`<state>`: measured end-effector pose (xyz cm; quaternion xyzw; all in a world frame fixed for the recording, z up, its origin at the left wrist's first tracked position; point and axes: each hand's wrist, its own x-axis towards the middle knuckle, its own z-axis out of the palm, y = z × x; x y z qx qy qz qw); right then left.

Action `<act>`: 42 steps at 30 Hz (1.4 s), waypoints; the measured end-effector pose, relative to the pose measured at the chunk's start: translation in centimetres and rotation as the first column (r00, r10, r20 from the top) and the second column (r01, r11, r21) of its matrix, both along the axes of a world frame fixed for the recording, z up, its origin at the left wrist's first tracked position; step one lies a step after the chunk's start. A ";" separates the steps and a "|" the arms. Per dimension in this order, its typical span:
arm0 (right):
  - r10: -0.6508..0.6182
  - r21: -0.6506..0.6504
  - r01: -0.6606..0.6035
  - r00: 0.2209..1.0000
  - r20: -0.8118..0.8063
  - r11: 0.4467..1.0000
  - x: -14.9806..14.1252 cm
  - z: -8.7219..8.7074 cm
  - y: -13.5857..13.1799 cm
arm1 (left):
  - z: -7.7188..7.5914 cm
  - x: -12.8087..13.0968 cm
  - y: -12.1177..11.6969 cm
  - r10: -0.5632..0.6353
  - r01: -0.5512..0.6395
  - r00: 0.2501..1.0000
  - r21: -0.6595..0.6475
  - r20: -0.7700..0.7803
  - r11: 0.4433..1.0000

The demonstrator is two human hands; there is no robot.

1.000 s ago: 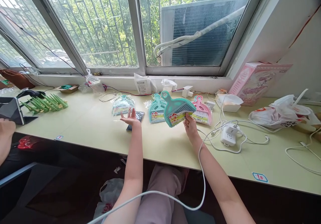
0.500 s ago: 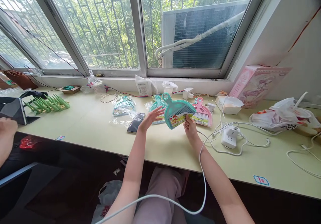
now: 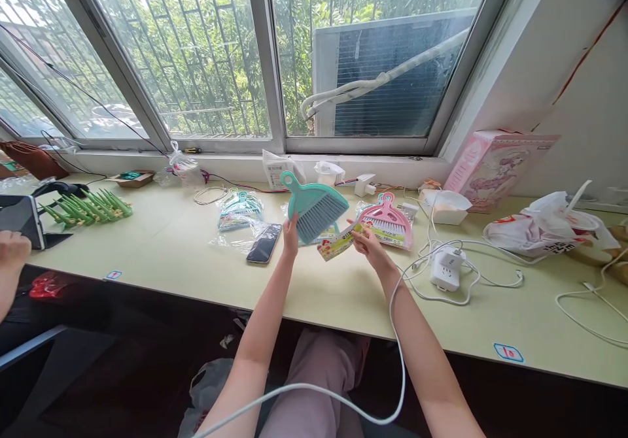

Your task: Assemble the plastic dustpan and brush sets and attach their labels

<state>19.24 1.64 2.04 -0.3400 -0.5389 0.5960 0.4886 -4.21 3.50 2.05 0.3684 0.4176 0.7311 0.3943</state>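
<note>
My left hand [image 3: 291, 236] grips a teal dustpan and brush set [image 3: 314, 204] by its left edge, holding it tilted above the table with the grey bristles facing me. Pinched in my right hand [image 3: 369, 245] is a yellow printed cardboard label [image 3: 338, 245], apart from the set at its lower right. Behind my right hand lies a pink dustpan and brush set [image 3: 386, 219] with its own label. More teal sets [image 3: 240, 208] rest in clear plastic to the left, beside a dark phone [image 3: 264, 243]. Whatever lies directly behind the held set is mostly hidden.
A white power strip [image 3: 446, 268] with tangled cables sits at the right, and one cable loops across my right forearm. Farther right are a pink box [image 3: 500, 170] and a white plastic bag [image 3: 544, 225]. Green stalks [image 3: 91, 206] and another person's hand [image 3: 14, 248] are at the left.
The label has come off the teal set and is now in my right hand. My left hand, open before, has closed on the set, which has shifted left.
</note>
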 end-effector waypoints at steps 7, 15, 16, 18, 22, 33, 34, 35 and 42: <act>0.152 -0.059 -0.149 0.748 0.646 0.987 -0.1 -1.6 0.1 | 0.1 -0.2 -0.4 0.301 -0.305 0.951 0.041 0.070 0.952; -0.233 0.283 -0.057 0.424 0.875 0.957 -1.3 -1.9 0.0 | -0.4 0.3 -0.4 0.334 -0.322 0.939 0.130 -0.082 0.938; -0.243 0.295 -0.063 0.418 0.875 0.953 -1.3 -1.8 0.0 | -0.3 0.5 -0.5 0.331 -0.316 0.939 0.147 -0.095 0.937; -0.250 0.307 -0.066 0.432 0.867 0.950 -1.3 -1.7 -0.1 | -0.2 0.8 -0.6 0.321 -0.297 0.939 0.179 -0.124 0.938; -0.278 0.350 -0.065 0.482 0.831 0.935 -1.1 -1.5 -0.3 | -0.3 1.4 -0.9 0.317 -0.280 0.928 0.196 -0.196 0.940; -0.608 0.716 0.277 0.752 0.254 0.641 -3.9 -2.5 -0.8 | -2.4 2.9 -3.2 0.128 0.223 0.525 0.281 -0.842 0.934; -0.621 0.697 0.316 0.748 0.234 0.644 -4.0 -2.7 -0.7 | -2.4 3.1 -3.3 0.127 0.247 0.485 0.275 -0.865 0.929; -0.626 0.678 0.345 0.749 0.217 0.649 -4.0 -2.9 -0.7 | -2.4 3.2 -3.3 0.129 0.264 0.452 0.270 -0.883 0.926; -0.596 0.551 0.414 0.778 0.198 0.725 -2.7 -1.7 -0.4 | -2.2 3.1 -3.2 0.121 0.303 0.402 0.257 -0.908 0.918</act>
